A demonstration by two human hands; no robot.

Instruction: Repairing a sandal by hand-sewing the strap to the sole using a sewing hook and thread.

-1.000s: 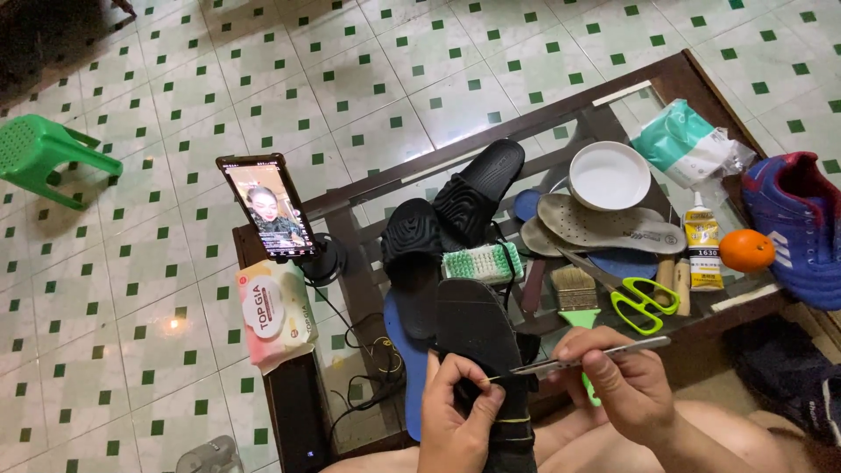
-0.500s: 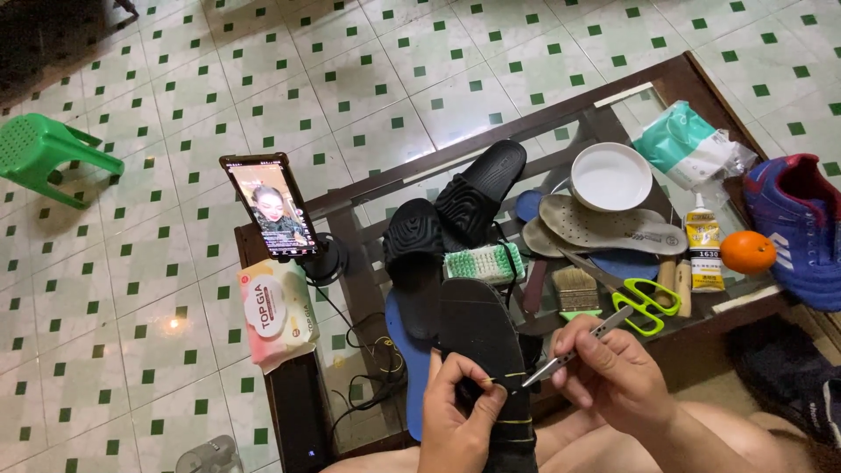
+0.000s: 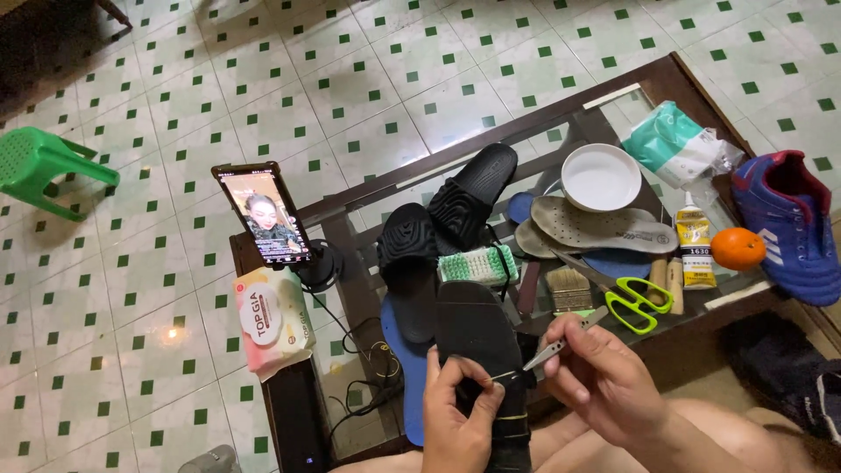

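Both hands grip: left hand [image 3: 455, 420] pinching black sandal [image 3: 482, 350], right hand [image 3: 604, 381] clasping tweezers [image 3: 561, 343]

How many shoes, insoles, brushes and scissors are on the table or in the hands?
Black slide sandals: 2
Black shoe sole held by left hand and right hand: 1
Blue sneaker: 1
Grey insoles: 2
Brushes: 2
Green scissors: 1
Total: 9

Both hands sit low and close together — the left hand [image 3: 455, 419] curled with fingertips pinched, the right hand [image 3: 604, 377] closed in a pinch grip, knuckles up, forearm running off toward lower right.
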